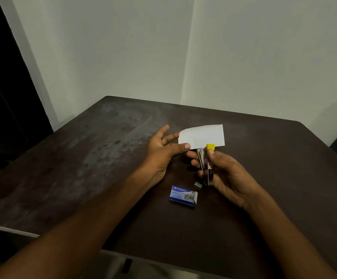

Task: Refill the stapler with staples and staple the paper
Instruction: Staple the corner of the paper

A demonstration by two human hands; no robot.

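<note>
My left hand (163, 152) pinches the lower left edge of a small white paper (203, 135) between thumb and fingers, above the table. My right hand (224, 172) grips a small metal stapler (205, 166) with a yellow tip, held upright. The stapler's jaws sit at the paper's bottom edge, with the yellow tip overlapping the sheet. A blue staple box (182, 196) lies on the table below the hands, its right flap open. A short strip of staples (198, 184) lies just beside the stapler's lower end.
The dark brown table (83, 158) stands in a corner of pale walls. Its far edge runs behind the paper and its near edge is by my forearms. A dark opening lies to the left.
</note>
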